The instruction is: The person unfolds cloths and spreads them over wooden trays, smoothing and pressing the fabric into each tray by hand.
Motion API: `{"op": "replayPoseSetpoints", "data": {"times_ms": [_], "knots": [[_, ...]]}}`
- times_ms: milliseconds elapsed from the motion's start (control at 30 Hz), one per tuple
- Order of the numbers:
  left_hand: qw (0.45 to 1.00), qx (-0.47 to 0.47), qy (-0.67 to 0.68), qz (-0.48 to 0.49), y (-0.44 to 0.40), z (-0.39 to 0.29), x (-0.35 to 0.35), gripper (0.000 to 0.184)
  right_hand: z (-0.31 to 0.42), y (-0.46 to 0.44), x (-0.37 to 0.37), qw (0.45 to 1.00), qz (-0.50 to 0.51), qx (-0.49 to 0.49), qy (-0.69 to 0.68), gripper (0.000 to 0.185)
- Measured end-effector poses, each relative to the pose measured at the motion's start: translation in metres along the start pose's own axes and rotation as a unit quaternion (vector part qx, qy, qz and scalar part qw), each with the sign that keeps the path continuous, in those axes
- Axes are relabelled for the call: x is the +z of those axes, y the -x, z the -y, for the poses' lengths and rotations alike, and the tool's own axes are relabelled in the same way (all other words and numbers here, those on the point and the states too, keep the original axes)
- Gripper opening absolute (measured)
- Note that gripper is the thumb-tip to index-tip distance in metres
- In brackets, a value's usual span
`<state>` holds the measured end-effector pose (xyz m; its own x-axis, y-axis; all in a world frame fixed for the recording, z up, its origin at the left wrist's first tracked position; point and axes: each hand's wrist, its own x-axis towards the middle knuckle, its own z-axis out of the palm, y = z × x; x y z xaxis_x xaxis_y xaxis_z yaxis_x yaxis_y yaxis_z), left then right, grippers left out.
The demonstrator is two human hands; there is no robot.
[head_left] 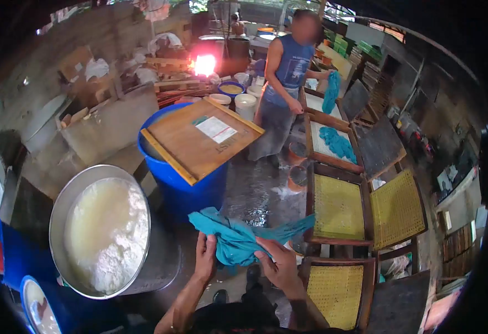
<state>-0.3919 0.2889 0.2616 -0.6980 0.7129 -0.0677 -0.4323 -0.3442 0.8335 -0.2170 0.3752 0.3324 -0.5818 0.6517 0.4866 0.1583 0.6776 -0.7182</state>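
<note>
A crumpled teal cloth (235, 236) hangs between my two hands at the lower middle. My left hand (205, 253) grips its left edge, the thumb pressed on the fabric. At the cloth's right part, my right hand (278, 261) has its fingers bent around the fabric. To the left of my hands stands a large metal drum (146, 239) with white, pale yellow-tinged material inside. Just beyond the cloth is a blue barrel (191, 189) with a wooden board (199, 139) lying across its top.
Wooden frames with yellow mesh (338, 207) line the right side. Behind them, another teal cloth (337, 143) lies in a white-bottomed frame. A person (291, 64) stands there holding teal cloth. White buckets (245, 106) and a bright fire (204, 65) are farther back.
</note>
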Motion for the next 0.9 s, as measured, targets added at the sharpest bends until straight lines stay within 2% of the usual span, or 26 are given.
{"op": "replayPoseSetpoints", "data": {"times_ms": [33, 67, 100, 133, 200, 267, 300, 367, 400, 433, 467, 500, 533, 633, 667, 700, 733, 767, 800, 833, 900], "knots": [[0.998, 0.031, -0.061, 0.013, -0.001, 0.002, -0.019, 0.044, 0.004, -0.002, 0.008, 1.0, 0.008, -0.004, 0.0, 0.031], [0.998, 0.031, -0.056, 0.004, -0.003, -0.004, -0.035, 0.044, 0.003, -0.004, 0.017, 0.999, 0.013, 0.04, 0.027, 0.031], [0.982, -0.019, -0.176, 0.067, -0.007, -0.014, -0.052, 0.044, 0.002, 0.0, 0.025, 0.995, 0.019, 0.087, 0.053, 0.03], [0.945, -0.067, -0.294, 0.131, -0.01, -0.022, -0.068, 0.044, 0.0, 0.004, 0.027, 0.995, 0.026, 0.083, 0.051, 0.03], [0.939, -0.028, -0.325, 0.113, -0.003, -0.01, -0.106, 0.041, -0.015, -0.002, 0.015, 0.985, -0.078, 0.141, 0.056, 0.026], [0.912, 0.05, -0.394, 0.1, 0.002, 0.008, -0.147, 0.036, -0.035, -0.005, -0.005, 0.979, -0.159, 0.126, 0.032, 0.024], [0.914, 0.05, -0.39, 0.095, 0.009, 0.0, -0.153, 0.036, -0.026, -0.006, -0.014, 0.98, -0.153, 0.123, 0.034, 0.024], [0.853, 0.09, -0.514, 0.017, 0.014, -0.015, -0.155, 0.028, -0.01, -0.02, -0.034, 0.956, -0.208, 0.204, -0.047, 0.026], [0.849, 0.105, -0.518, -0.011, 0.015, -0.027, -0.151, 0.023, -0.018, -0.026, -0.044, 0.957, -0.201, 0.204, -0.046, 0.026], [0.843, 0.115, -0.524, -0.037, 0.016, -0.04, -0.148, 0.019, -0.032, -0.028, -0.053, 0.955, -0.257, 0.146, 0.038, 0.03], [0.824, 0.19, -0.532, -0.05, 0.009, -0.046, -0.149, 0.012, -0.038, -0.029, -0.058, 0.939, -0.308, 0.088, 0.123, 0.034], [0.82, 0.197, -0.533, -0.067, 0.003, -0.054, -0.153, 0.012, -0.01, -0.041, -0.067, 0.935, -0.323, 0.088, 0.118, 0.038], [0.779, 0.252, -0.565, -0.105, -0.004, -0.06, -0.156, 0.017, 0.026, -0.058, -0.081, 0.929, -0.341, 0.09, 0.113, 0.042], [0.801, 0.195, -0.543, -0.161, -0.019, -0.102, -0.153, 0.029, 0.056, -0.093, -0.124, 0.913, -0.4, 0.065, -0.035, 0.048], [0.791, 0.24, -0.542, -0.154, -0.021, -0.118, -0.151, 0.03, 0.06, -0.101, -0.139, 0.911, -0.399, 0.06, -0.09, 0.049], [0.771, 0.287, -0.544, -0.164, -0.035, -0.12, -0.166, 0.028, 0.075, -0.106, -0.155, 0.947, -0.304, 0.094, 0.031, 0.05], [0.812, 0.217, -0.518, -0.158, -0.023, -0.152, -0.142, 0.026, 0.083, -0.11, -0.169, 0.96, -0.201, 0.125, 0.149, 0.05], [0.832, 0.24, -0.485, -0.125, -0.026, -0.159, -0.148, 0.025, 0.073, -0.115, -0.183, 0.959, -0.203, 0.128, 0.149, 0.05], [0.849, 0.263, -0.449, -0.092, -0.031, -0.167, -0.157, 0.024, 0.056, -0.121, -0.202, 0.947, -0.245, 0.06, 0.198, 0.049], [0.849, 0.264, -0.449, -0.09, -0.037, -0.172, -0.16, 0.024, 0.041, -0.127, -0.22, 0.926, -0.285, -0.009, 0.247, 0.048], [0.819, 0.323, -0.46, -0.112, -0.044, -0.176, -0.163, 0.026, 0.018, -0.136, -0.244, 0.936, -0.279, -0.014, 0.213, 0.048]]}}
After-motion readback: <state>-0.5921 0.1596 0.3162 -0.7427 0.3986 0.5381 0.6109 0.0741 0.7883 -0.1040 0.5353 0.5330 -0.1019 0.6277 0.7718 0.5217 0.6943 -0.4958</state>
